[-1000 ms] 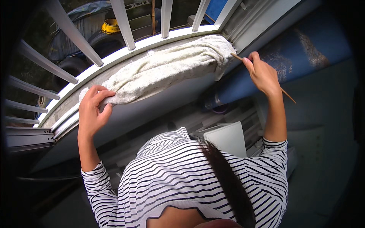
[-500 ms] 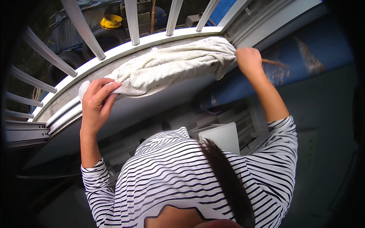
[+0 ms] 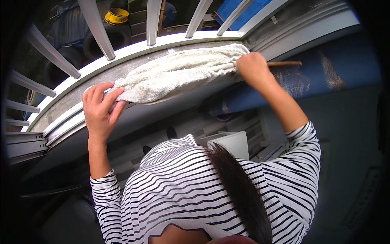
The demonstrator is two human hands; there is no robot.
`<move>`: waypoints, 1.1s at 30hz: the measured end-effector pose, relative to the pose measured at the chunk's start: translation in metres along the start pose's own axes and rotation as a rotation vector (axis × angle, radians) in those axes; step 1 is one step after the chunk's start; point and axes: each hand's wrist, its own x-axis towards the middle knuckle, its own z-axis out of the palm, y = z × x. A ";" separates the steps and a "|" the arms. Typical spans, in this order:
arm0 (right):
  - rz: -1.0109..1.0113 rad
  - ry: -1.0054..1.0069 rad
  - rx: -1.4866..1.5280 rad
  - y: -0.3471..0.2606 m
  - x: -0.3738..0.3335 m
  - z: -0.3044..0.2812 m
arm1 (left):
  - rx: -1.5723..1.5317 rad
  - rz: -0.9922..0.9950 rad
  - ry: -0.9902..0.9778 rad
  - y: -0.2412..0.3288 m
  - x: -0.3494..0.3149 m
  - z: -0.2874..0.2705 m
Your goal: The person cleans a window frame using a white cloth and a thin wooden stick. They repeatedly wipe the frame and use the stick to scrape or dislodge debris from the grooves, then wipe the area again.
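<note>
Both of your hands are on a white towel (image 3: 170, 79) that lies lengthwise along the grey window sill (image 3: 106, 75), just inside the curved white railing (image 3: 97, 30). The towel is bunched into long folds, with dingy marks on its surface; its near edge reaches the inner edge of the sill.

Your left hand (image 3: 101, 107) is at the towel's left end: thumb below, fingers above, the grip drawn together on the fabric. Your right hand (image 3: 255, 69) is at the opposite end, made into a fist. A thin brown stick (image 3: 286, 63) is clamped in that grip and juts out to the right; the towel's folds gather against the fist. The right fingertips are hidden, so you cannot tell how much fabric they also take in.

To the right, beyond the sill, runs a dark blue surface (image 3: 306, 77) with worn, pale brown patches; the stick's free end shows over it. Outside, past the bars, you have a yellow ring-shaped object (image 3: 116, 16) above dark tyres (image 3: 106, 42), and a bright blue panel (image 3: 239, 14). Below you: your striped shirt (image 3: 174, 179), a white box-like object (image 3: 233, 144) and part of a plank-patterned floor (image 3: 213, 126).
</note>
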 end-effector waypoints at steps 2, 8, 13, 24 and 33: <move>-0.035 0.083 0.055 -0.036 -0.004 -0.029 | -0.002 -0.030 -0.003 0.002 0.001 0.001; 0.134 -0.035 0.051 -0.038 0.000 -0.022 | -0.007 -0.060 -0.034 -0.003 0.001 -0.001; 0.226 -0.366 -0.160 0.038 0.029 0.045 | -0.043 -0.073 -0.031 0.003 0.002 0.001; 0.113 -0.209 0.162 0.016 0.017 -0.011 | -0.033 -0.105 -0.027 0.002 0.000 0.001; 0.152 -0.273 -0.102 0.008 0.016 0.033 | -0.070 -0.059 -0.026 0.003 0.006 0.003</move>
